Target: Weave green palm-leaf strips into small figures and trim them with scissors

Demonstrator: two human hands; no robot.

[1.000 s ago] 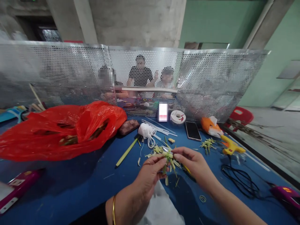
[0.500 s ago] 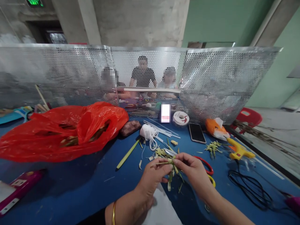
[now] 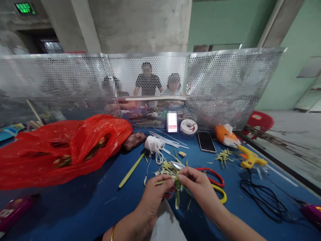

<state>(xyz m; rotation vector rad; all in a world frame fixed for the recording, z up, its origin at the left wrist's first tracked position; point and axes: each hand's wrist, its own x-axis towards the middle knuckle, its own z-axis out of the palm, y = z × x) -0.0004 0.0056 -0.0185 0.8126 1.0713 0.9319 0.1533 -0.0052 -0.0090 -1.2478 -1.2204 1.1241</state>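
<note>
My left hand [image 3: 154, 194] pinches a thin, pale green plant strip [image 3: 162, 182] between thumb and fingers. At the other end of this piece, the fingertips of my right hand [image 3: 197, 185] close on it too, close to the left fingertips. Green leafy bits [image 3: 177, 197] hang or lie just below the fingers; which of the two I cannot tell. Behind the hands is a heap of yellow-green plant scraps [image 3: 167, 166]. Scissors with one red and one yellow handle [image 3: 220, 191] lie partly hidden by my right hand, blades showing beyond it.
A red plastic bag [image 3: 82, 147] fills the left side. Behind the hands are white cord [image 3: 154, 144], a green stalk [image 3: 131, 171], a ribbon roll [image 3: 189, 127] and a phone [image 3: 206, 141]. A yellow glue gun [image 3: 252, 159] lies right. A perforated metal screen [image 3: 220, 87] stands behind; people sit beyond.
The view has shifted slightly, so the table things appear further left. Both hands stay together at the plant strip, with small finger movements; more of the scissor handles shows.
</note>
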